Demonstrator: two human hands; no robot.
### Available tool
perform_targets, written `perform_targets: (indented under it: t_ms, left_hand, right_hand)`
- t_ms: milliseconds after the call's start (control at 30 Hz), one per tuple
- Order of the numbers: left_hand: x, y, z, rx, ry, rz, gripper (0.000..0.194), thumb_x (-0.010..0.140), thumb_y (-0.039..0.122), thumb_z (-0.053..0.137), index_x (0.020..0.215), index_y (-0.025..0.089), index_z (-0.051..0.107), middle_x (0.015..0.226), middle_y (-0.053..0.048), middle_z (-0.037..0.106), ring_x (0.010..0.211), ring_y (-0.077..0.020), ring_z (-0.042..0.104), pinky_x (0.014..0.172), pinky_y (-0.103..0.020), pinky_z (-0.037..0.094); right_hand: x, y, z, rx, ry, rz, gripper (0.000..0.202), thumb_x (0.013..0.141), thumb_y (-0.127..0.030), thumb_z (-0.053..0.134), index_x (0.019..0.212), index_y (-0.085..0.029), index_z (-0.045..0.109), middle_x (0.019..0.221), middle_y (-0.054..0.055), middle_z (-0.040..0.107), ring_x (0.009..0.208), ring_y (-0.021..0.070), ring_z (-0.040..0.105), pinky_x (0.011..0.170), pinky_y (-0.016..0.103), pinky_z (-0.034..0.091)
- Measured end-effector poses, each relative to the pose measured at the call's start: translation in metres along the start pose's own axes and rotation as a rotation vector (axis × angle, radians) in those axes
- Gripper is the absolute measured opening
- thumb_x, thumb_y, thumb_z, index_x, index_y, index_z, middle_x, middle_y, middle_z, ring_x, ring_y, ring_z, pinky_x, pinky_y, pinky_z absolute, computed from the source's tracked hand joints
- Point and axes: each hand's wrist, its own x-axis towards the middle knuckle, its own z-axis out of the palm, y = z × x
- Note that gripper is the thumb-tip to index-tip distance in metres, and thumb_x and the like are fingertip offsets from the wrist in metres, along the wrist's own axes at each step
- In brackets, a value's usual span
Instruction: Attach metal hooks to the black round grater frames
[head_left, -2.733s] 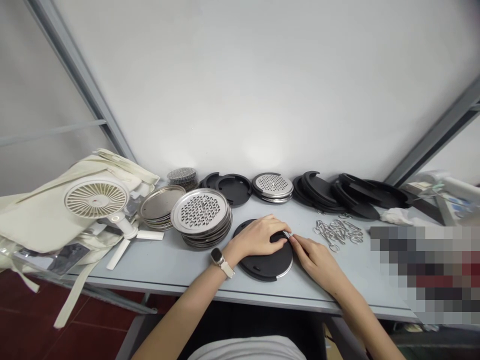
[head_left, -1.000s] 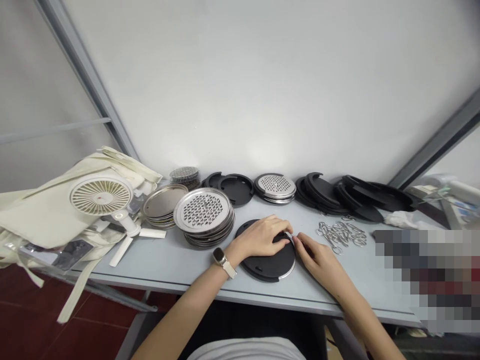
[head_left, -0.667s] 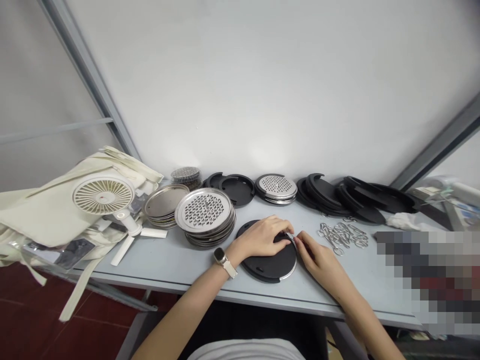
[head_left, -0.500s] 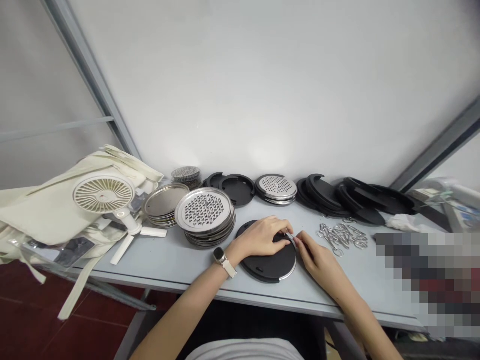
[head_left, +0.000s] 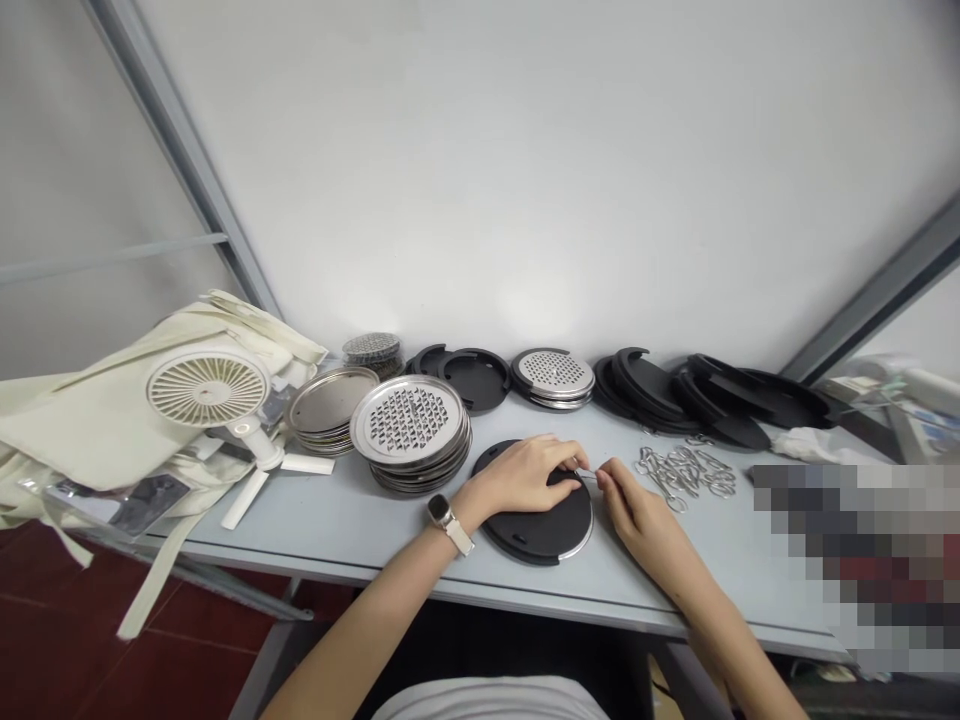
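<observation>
A black round holder (head_left: 544,522) lies flat on the table in front of me, with a silver metal rim showing at its lower right. My left hand (head_left: 529,475) lies over its top, fingers bent at the right edge and thumb pressed inward. To the right, my right hand (head_left: 628,503) is closed in a pinch on a thin metal wire clip (head_left: 589,474). This clip spans the small gap between the two hands at the holder's edge; its far end is hidden by my left fingers. A pile of metal clips (head_left: 686,472) lies beyond my right hand.
Stacked metal grater discs (head_left: 411,425) and plain-looking metal discs (head_left: 330,405) stand at left. Black holders (head_left: 652,390) line the back, beside a perforated disc stack (head_left: 555,373). A white fan (head_left: 208,390) and cream fabric (head_left: 90,430) occupy the far left.
My right hand has shifted slightly right, away from the holder, and more of the wire clip shows between my hands. My left hand and the holder stay nearly in place.
</observation>
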Motion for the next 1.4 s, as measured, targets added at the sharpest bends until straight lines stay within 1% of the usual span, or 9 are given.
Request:
perform_targets:
  t_ms: [67, 200, 300, 400, 533, 800, 1067, 1200, 1400]
  left_hand:
    - [-0.0002, 0.0007, -0.0006, 0.005, -0.007, 0.008, 0.018, 0.083, 0.018, 0.057, 0.101, 0.019, 0.053, 0.095, -0.003, 0.063, 0.093, -0.0167, 0.057, 0.084, -0.028, 0.044]
    - [-0.0002, 0.0027, -0.0018, 0.037, -0.005, 0.017, 0.016, 0.083, 0.017, 0.056, 0.099, 0.019, 0.053, 0.100, -0.004, 0.062, 0.101, -0.0193, 0.054, 0.088, -0.031, 0.043]
    - [0.0003, 0.0035, -0.0020, 0.049, -0.005, 0.010, 0.016, 0.083, 0.017, 0.056, 0.098, 0.019, 0.053, 0.100, -0.005, 0.062, 0.101, -0.0201, 0.054, 0.091, -0.033, 0.042]
    - [0.0007, 0.0033, -0.0015, 0.044, -0.001, 0.011, 0.016, 0.083, 0.017, 0.056, 0.098, 0.019, 0.053, 0.100, -0.004, 0.062, 0.101, -0.0191, 0.054, 0.092, -0.032, 0.041]
    - [0.0006, 0.0021, -0.0004, 0.034, 0.002, 0.007, 0.017, 0.083, 0.017, 0.057, 0.099, 0.019, 0.054, 0.100, -0.004, 0.062, 0.100, -0.0185, 0.055, 0.089, -0.031, 0.043]
    - [0.0009, 0.0027, -0.0007, 0.020, -0.009, 0.003, 0.017, 0.083, 0.015, 0.055, 0.099, 0.019, 0.054, 0.100, -0.005, 0.062, 0.101, -0.0197, 0.055, 0.089, -0.032, 0.043]
    - [0.0014, 0.0030, -0.0008, 0.038, -0.023, 0.008, 0.017, 0.083, 0.015, 0.055, 0.099, 0.019, 0.053, 0.101, -0.005, 0.062, 0.102, -0.0195, 0.054, 0.089, -0.033, 0.043]
    - [0.0012, 0.0026, -0.0001, 0.033, -0.028, 0.016, 0.017, 0.083, 0.015, 0.054, 0.100, 0.019, 0.053, 0.101, -0.005, 0.062, 0.102, -0.0204, 0.054, 0.089, -0.034, 0.042]
    - [0.0002, 0.0021, -0.0001, 0.063, -0.022, 0.041, 0.014, 0.084, 0.016, 0.053, 0.098, 0.019, 0.053, 0.099, -0.005, 0.062, 0.100, -0.0195, 0.054, 0.088, -0.032, 0.043]
  right_hand:
    - [0.0000, -0.0001, -0.0003, -0.007, 0.000, -0.012, 0.020, 0.094, -0.037, 0.027, 0.083, -0.025, 0.037, 0.058, -0.003, 0.048, 0.050, 0.0171, 0.051, 0.053, 0.025, 0.037]
    - [-0.0007, -0.0006, 0.0001, -0.041, -0.045, -0.062, 0.020, 0.095, -0.035, 0.028, 0.084, -0.025, 0.041, 0.059, -0.002, 0.051, 0.051, 0.0173, 0.052, 0.053, 0.025, 0.037]
    - [-0.0013, -0.0013, -0.0001, -0.066, -0.050, -0.082, 0.021, 0.095, -0.033, 0.029, 0.085, -0.024, 0.045, 0.060, -0.001, 0.054, 0.053, 0.0175, 0.054, 0.053, 0.025, 0.037]
    - [-0.0018, -0.0017, -0.0010, -0.078, -0.051, -0.078, 0.021, 0.094, -0.033, 0.030, 0.087, -0.024, 0.047, 0.061, 0.000, 0.056, 0.053, 0.0176, 0.055, 0.053, 0.025, 0.038]
    - [-0.0019, -0.0022, -0.0015, -0.069, -0.063, -0.063, 0.021, 0.095, -0.033, 0.029, 0.085, -0.024, 0.045, 0.061, -0.001, 0.055, 0.054, 0.0173, 0.055, 0.054, 0.025, 0.037]
    - [-0.0014, -0.0057, -0.0022, -0.044, -0.082, -0.068, 0.019, 0.094, -0.033, 0.030, 0.080, -0.024, 0.040, 0.061, -0.001, 0.054, 0.054, 0.0168, 0.054, 0.053, 0.025, 0.037]
    - [-0.0016, -0.0084, -0.0044, -0.068, -0.087, -0.060, 0.017, 0.091, -0.032, 0.032, 0.079, -0.023, 0.040, 0.063, 0.000, 0.055, 0.055, 0.0166, 0.053, 0.053, 0.025, 0.036]
    - [-0.0021, -0.0089, -0.0046, -0.071, -0.075, -0.063, 0.016, 0.090, -0.030, 0.034, 0.077, -0.023, 0.042, 0.061, -0.001, 0.055, 0.053, 0.0161, 0.052, 0.052, 0.025, 0.036]
    - [-0.0025, -0.0077, -0.0031, -0.078, -0.077, -0.069, 0.019, 0.092, -0.032, 0.033, 0.077, -0.024, 0.042, 0.060, -0.001, 0.055, 0.053, 0.0158, 0.053, 0.052, 0.024, 0.036]
